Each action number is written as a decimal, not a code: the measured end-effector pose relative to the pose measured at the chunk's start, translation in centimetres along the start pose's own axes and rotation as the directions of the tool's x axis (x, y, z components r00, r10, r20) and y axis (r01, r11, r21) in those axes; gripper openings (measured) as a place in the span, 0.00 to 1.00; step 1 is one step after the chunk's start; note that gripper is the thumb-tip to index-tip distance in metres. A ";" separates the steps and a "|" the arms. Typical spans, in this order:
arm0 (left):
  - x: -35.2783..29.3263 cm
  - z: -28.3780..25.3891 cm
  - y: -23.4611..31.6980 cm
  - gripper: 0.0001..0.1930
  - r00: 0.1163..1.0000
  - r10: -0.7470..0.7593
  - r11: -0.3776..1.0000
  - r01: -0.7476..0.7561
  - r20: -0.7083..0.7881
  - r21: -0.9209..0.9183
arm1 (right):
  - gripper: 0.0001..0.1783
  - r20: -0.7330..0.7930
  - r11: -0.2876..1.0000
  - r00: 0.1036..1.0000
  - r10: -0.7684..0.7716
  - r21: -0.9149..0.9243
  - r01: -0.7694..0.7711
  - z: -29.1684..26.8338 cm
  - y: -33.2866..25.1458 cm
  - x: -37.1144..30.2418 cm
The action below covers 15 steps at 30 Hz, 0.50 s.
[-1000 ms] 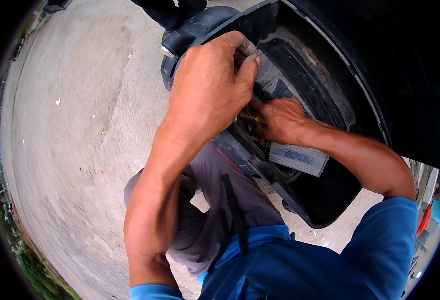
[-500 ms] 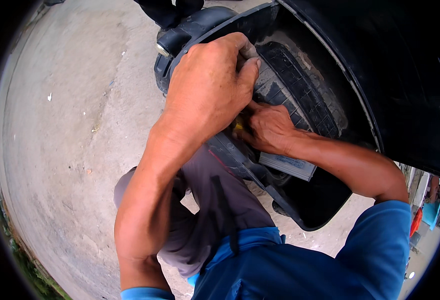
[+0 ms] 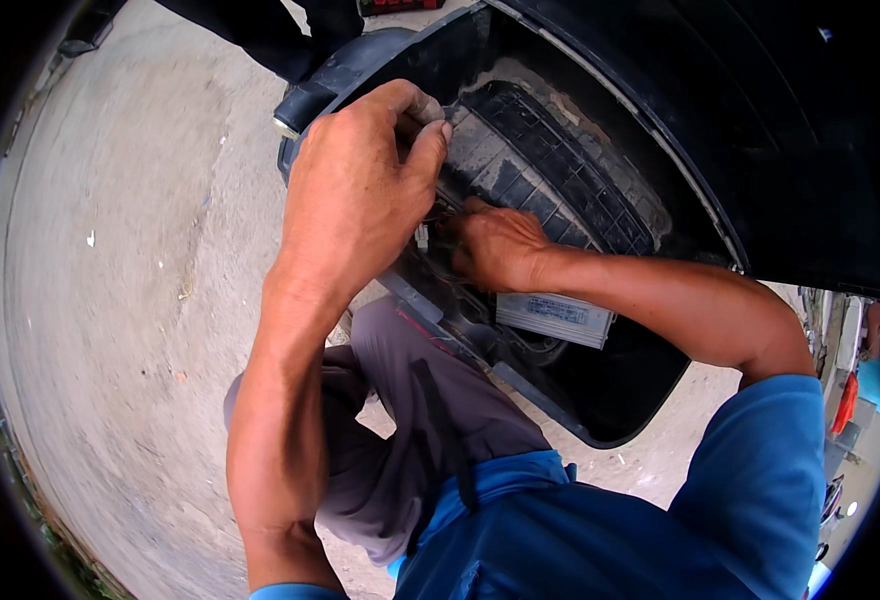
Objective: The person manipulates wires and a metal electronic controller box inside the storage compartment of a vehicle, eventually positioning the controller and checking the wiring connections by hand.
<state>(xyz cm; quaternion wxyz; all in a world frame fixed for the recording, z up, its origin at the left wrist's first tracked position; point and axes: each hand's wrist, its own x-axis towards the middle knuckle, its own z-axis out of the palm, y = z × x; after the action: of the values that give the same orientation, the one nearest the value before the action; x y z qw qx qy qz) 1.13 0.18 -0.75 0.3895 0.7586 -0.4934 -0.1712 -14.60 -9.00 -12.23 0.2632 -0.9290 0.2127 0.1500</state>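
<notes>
A black plastic compartment (image 3: 600,425) with a dusty ribbed floor lies open in front of me, looking like the body of a scooter. Over its left edge, my left hand (image 3: 365,175) is closed, thumb and forefinger drawn together; what it pinches, if anything, is hidden. Deeper inside, my right hand (image 3: 502,243) has its fingers curled among dark wires, their tips out of sight. A small pale connector (image 3: 421,238) shows between the two hands. Just below my right hand sits a silver finned metal box (image 3: 555,318) with a label.
A large black panel (image 3: 760,130) rises along the compartment's right side. At the top left, a person's dark-clothed legs (image 3: 270,35) stand close to the compartment. Concrete ground (image 3: 110,330) stretches to the left. My bent knee (image 3: 410,360) is against the near edge.
The whole view has shifted, so the compartment and both hands appear further left. The yellow thing beside my right hand is no longer visible, and the pale connector now shows.
</notes>
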 end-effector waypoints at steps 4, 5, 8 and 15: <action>0.1 0.0 0.2 0.09 1.000 -0.021 1.000 0.021 0.019 -0.011 | 0.26 0.045 0.968 0.994 0.101 0.225 -0.109 0.0 -0.2 -0.3; 0.1 -0.1 0.1 0.09 1.000 -0.021 0.999 0.022 0.015 -0.024 | 0.26 0.045 0.969 0.994 0.095 0.226 -0.103 0.0 -0.3 -0.2; 0.1 -0.2 0.1 0.09 1.000 -0.014 0.999 0.014 0.007 -0.036 | 0.27 0.056 0.949 0.994 0.099 0.295 -0.111 0.1 -0.2 -0.2; 0.3 -0.1 0.0 0.08 1.000 -0.013 0.998 0.013 0.006 -0.063 | 0.24 0.041 0.890 0.987 0.154 0.429 -0.156 -0.8 -0.5 -0.5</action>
<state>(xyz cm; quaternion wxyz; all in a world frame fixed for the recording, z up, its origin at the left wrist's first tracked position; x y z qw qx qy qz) 1.35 -0.07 -0.68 0.4109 0.7487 -0.4838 -0.1912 -14.66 -8.87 -11.11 0.4497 -0.8274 0.3131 0.1225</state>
